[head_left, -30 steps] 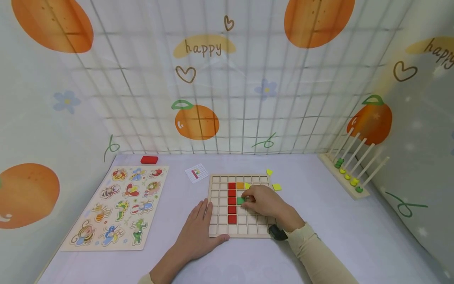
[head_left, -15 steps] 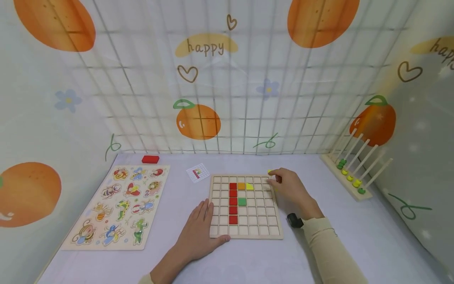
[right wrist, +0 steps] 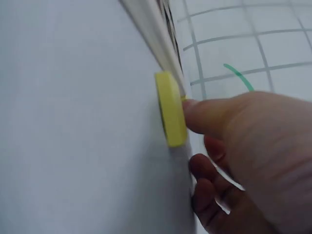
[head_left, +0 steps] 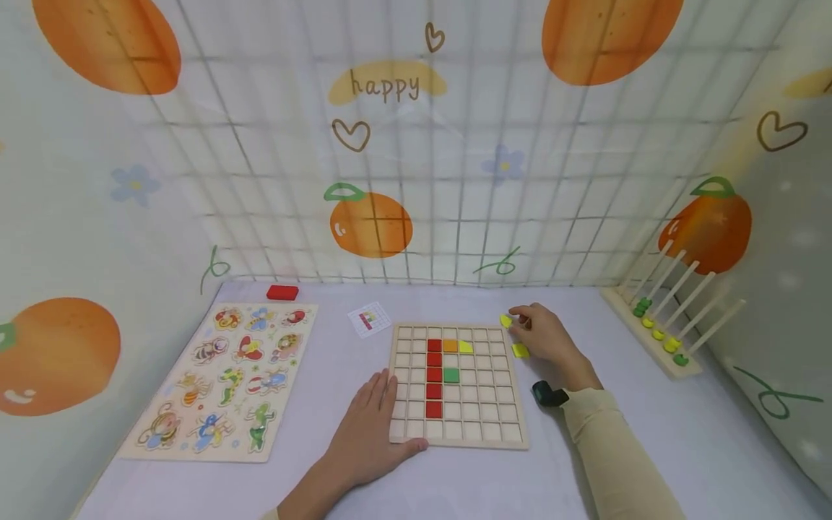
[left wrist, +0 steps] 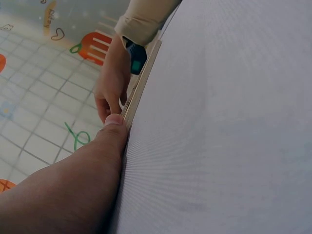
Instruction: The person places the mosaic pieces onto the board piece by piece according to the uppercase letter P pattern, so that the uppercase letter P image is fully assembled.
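My left hand (head_left: 367, 430) lies flat at the near left corner of a wooden grid board (head_left: 481, 433), its thumb along the front edge. Red tiles (head_left: 434, 375) form a column on the board. An orange tile (head_left: 450, 346), a yellow tile with a slanted side (head_left: 466, 347) and a green tile (head_left: 451, 375) sit beside it. Beyond the far right corner, my right hand (head_left: 546, 336) has thumb and index finger bent at a small yellow tile (head_left: 505, 321); whether they pinch it is unclear. Another yellow tile (right wrist: 170, 109) lies close under the hand, by the thumb in the right wrist view.
A pattern card (head_left: 368, 319) lies behind the board. To the left are an insect puzzle board (head_left: 201, 433) and a red block (head_left: 282, 292). A peg stand with beads (head_left: 656, 339) occupies the far right. A printed curtain (head_left: 455, 159) encloses the table.
My right hand has let go of the green tile on the board and moved right to the small yellow tile. My left hand stays at the board. The head view has shifted slightly.
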`<action>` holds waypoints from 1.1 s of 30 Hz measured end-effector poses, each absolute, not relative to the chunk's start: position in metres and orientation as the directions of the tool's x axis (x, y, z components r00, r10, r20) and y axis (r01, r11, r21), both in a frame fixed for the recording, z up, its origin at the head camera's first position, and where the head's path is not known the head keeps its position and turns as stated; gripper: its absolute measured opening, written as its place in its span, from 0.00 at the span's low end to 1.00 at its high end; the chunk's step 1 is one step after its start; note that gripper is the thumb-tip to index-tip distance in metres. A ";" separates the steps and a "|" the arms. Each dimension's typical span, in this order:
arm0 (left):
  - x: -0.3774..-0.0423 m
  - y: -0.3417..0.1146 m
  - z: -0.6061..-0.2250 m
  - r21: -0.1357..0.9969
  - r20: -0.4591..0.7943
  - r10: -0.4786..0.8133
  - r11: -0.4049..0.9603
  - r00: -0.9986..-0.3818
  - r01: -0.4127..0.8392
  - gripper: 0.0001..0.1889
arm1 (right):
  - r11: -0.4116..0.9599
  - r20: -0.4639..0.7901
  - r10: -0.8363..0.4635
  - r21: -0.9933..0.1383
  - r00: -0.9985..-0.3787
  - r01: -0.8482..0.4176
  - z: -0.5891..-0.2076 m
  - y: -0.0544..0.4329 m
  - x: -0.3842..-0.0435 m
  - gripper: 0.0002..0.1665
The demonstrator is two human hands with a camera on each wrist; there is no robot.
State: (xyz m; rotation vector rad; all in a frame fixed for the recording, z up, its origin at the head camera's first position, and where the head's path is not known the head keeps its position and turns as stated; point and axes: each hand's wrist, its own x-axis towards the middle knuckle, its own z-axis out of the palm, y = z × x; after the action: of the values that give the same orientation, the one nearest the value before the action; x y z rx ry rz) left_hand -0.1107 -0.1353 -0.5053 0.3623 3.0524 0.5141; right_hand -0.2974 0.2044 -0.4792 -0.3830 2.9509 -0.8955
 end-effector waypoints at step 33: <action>-0.111 -0.136 -0.504 0.323 0.031 0.238 0.917 -0.971 0.235 0.63 | 0.840 0.071 -0.214 -0.495 -0.974 -0.220 -0.483 0.201 -0.295 0.16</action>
State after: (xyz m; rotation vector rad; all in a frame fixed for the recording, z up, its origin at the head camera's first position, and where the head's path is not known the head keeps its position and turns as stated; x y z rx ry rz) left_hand -0.1111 -0.1360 -0.5043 0.3779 3.0672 0.5159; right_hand -0.2946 0.2008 -0.4830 -0.3566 3.0259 -0.8170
